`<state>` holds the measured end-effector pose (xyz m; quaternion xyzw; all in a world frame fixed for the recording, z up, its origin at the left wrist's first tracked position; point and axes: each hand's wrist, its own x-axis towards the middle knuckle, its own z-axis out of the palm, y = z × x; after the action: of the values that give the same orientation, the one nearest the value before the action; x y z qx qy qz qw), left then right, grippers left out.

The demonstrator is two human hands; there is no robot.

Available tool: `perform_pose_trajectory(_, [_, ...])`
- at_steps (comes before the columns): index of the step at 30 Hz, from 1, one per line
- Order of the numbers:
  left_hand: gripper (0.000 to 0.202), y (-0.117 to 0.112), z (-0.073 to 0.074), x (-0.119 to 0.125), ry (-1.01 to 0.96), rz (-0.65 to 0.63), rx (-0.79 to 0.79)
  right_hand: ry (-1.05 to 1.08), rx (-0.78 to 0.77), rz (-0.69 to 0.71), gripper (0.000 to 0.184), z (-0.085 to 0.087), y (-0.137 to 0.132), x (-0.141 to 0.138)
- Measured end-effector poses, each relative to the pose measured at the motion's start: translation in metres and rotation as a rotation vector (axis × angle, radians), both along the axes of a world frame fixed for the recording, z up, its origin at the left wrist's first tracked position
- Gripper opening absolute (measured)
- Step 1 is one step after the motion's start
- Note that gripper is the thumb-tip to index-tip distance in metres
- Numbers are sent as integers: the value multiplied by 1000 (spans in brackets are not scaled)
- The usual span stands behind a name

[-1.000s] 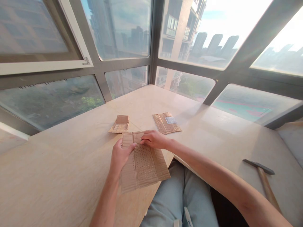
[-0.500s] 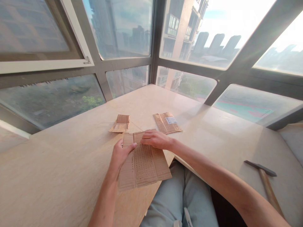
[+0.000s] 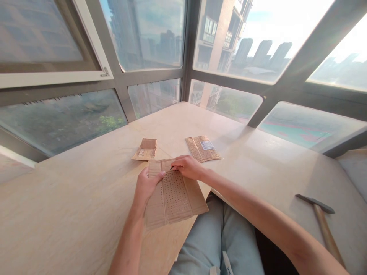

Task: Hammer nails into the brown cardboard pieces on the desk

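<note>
My left hand (image 3: 148,182) grips the left edge of a brown cardboard sheet (image 3: 177,193), thumb on top and fingers underneath. Crease lines run down the sheet, and rows of small punched holes fill its middle panel. At the sheet's upper part, my right hand (image 3: 187,167) pinches a thin dark nail-like piece (image 3: 172,167). Its tip points down and left, close to the top rows of holes. The rest of that piece is hidden by my fingers.
A small folded cardboard piece (image 3: 145,149) lies beyond the sheet. To its right is a perforated cardboard piece (image 3: 203,149) with a white label. A wooden-handled hammer (image 3: 323,219) rests on the stone-like surface (image 3: 71,191) at right. Windows enclose the far corner.
My right hand has lifted and turned slightly, so the dark nail-like piece now shows at its fingertips. The cardboard sheet has tilted a little; my left hand keeps its hold.
</note>
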<state>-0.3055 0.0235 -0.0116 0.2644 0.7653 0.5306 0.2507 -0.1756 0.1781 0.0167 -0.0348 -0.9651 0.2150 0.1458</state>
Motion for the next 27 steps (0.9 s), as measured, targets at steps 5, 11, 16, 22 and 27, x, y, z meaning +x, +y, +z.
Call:
perform_pose_trajectory(5, [48, 1, 8, 4, 42, 21, -6, -93, 123, -84, 20, 7, -10, -4])
perform_pose_trajectory(11, [55, 2, 4, -3, 5, -7, 4, -25, 431, 191, 24, 16, -6, 3])
perform_pose_trajectory(16, [56, 1, 1, -6, -45, -33, 22, 156, 317, 287, 27, 5, 4, 10])
perform_pose_trajectory(22, [49, 6, 5, -2, -12, 20, 3, 218, -31, 9, 31, -10, 6, 5])
perform_pose_trajectory(27, [45, 7, 5, -1, 34, 60, -33, 69, 264, 287, 26, 5, 5, 7])
